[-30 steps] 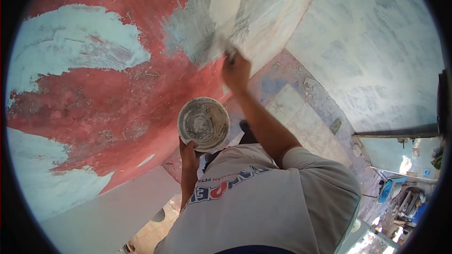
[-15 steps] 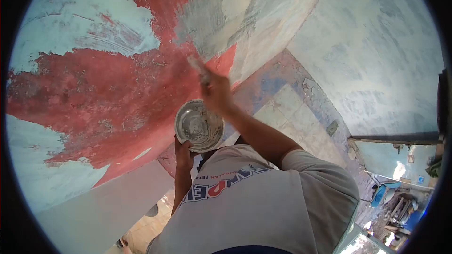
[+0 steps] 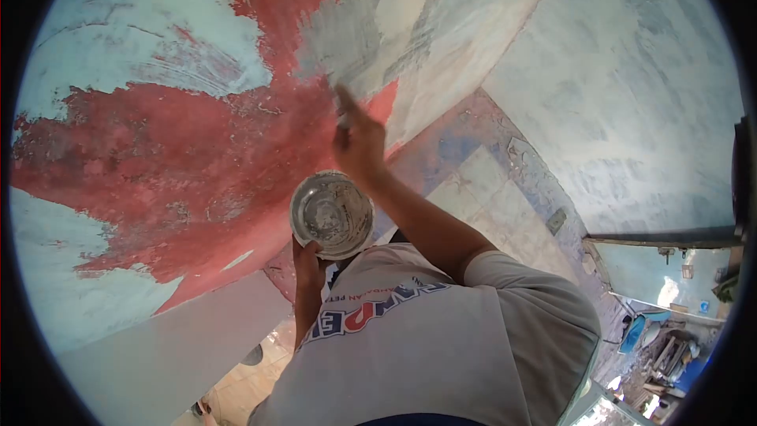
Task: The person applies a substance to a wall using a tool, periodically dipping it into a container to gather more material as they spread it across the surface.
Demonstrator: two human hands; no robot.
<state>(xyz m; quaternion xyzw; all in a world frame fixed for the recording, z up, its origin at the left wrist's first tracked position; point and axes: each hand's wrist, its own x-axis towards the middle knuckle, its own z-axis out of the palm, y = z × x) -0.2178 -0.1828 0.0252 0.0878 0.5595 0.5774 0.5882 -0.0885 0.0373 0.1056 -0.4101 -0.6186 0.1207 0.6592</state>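
A round metal bowl, smeared inside with grey paste, is held by its near left rim in my left hand. Above the bowl, my right hand is closed round a small scraper whose blade, largely hidden and blurred, is close to the wall. The index finger points up toward the wall. Around that spot the wall is red, with a grey smeared patch just above the hand and pale blue-white patches at the left.
A pale grey wall meets the painted one at a corner on the right. Below is a stained floor with a light slab. Beyond a doorway at the lower right lie wood pieces and blue items.
My right hand has turned, and the scraper that showed to its upper left is now mostly hidden. The grey patch above it looks smoother. The bowl has shifted slightly down and left.
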